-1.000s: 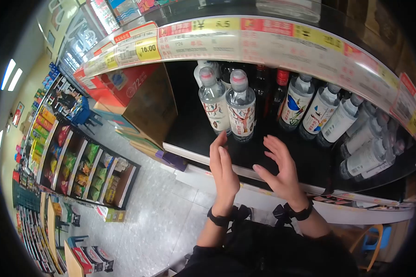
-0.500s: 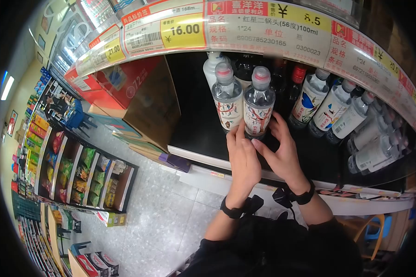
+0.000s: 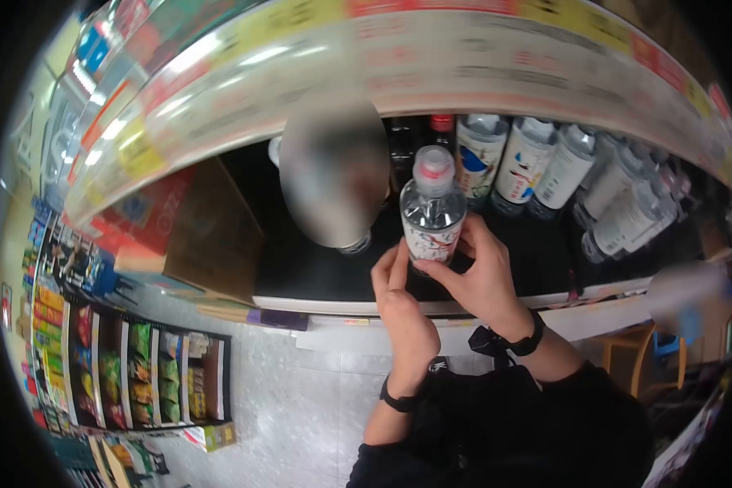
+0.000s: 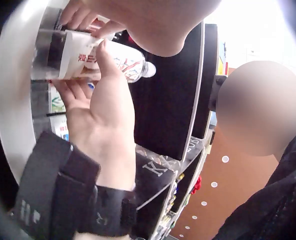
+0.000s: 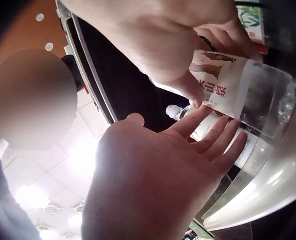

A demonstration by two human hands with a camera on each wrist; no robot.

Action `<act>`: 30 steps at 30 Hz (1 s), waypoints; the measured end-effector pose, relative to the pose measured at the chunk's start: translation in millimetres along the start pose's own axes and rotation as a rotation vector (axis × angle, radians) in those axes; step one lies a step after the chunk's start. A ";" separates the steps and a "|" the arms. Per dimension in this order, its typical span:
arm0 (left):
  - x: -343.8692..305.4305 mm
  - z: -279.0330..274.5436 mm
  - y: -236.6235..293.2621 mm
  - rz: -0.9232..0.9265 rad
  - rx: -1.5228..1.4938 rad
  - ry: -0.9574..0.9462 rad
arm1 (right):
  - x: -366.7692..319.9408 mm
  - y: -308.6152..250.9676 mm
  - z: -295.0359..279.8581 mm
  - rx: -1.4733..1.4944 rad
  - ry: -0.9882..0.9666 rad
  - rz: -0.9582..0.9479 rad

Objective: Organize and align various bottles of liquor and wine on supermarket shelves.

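Observation:
In the head view, a clear water bottle [image 3: 433, 213] with a pink-and-clear cap and illustrated label stands close to the shelf's front. My right hand [image 3: 486, 281] grips its lower part, thumb across the label and fingers behind. My left hand [image 3: 407, 321] is at its lower left with fairly straight fingers. The left wrist view shows the right thumb [image 4: 107, 60] pressed on the bottle [image 4: 80, 55]. In the right wrist view, straight left-hand fingers [image 5: 208, 135] lie beside the gripped bottle [image 5: 223, 87]. Another bottle [image 3: 356, 243] stands left, mostly hidden by a blurred patch.
Several similar bottles [image 3: 525, 167] line the black shelf [image 3: 317, 281] at the right, some leaning. A red-capped dark bottle [image 3: 442, 126] is behind. The price-tag rail [image 3: 431, 57] hangs overhead. Boxes [image 3: 211, 228] stand left, with a snack rack [image 3: 142, 366] beyond across the aisle.
Both hands have moved in from in front of the two bottles. The right hand now grips the right one, which stands farther from its neighbour and nearer me. The head view has shifted.

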State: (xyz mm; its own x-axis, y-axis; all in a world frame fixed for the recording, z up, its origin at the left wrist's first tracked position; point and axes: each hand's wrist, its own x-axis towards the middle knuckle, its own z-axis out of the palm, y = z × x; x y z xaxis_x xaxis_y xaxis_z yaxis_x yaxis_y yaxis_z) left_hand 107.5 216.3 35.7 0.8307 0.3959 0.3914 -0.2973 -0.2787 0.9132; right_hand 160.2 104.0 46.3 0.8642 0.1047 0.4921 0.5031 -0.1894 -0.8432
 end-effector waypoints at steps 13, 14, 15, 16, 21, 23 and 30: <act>-84.4 43.9 28.4 0.258 -0.413 0.204 | -59.3 -65.0 -93.7 -0.153 0.032 -0.202; -89.2 48.5 30.8 0.288 -0.474 0.189 | -66.3 -68.1 -102.5 -0.163 0.070 -0.176; -95.5 53.2 33.5 0.273 -0.533 0.173 | -71.8 -70.4 -111.1 -0.156 0.069 -0.199; -102.4 57.9 38.0 0.258 -0.593 0.162 | -77.1 -73.0 -120.6 -0.150 0.065 -0.228; -141.6 57.5 28.7 0.052 -0.834 -0.330 | -108.0 -75.4 -173.3 -0.160 0.119 -0.268; -151.8 68.6 17.8 0.076 -0.468 -0.190 | -117.0 -71.6 -196.8 -0.172 0.153 -0.300; -179.2 130.8 63.7 -0.091 -0.264 -0.635 | -145.1 -59.0 -279.7 -0.137 0.227 -0.295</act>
State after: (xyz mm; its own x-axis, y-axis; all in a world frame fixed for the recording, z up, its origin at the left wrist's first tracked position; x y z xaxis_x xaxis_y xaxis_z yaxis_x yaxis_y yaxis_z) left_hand 1.2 13.2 8.9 0.9484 -0.2032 0.2434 -0.2515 -0.0146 0.9678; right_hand 3.8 -173.2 85.2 0.6516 -0.0409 0.7575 0.7114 -0.3137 -0.6289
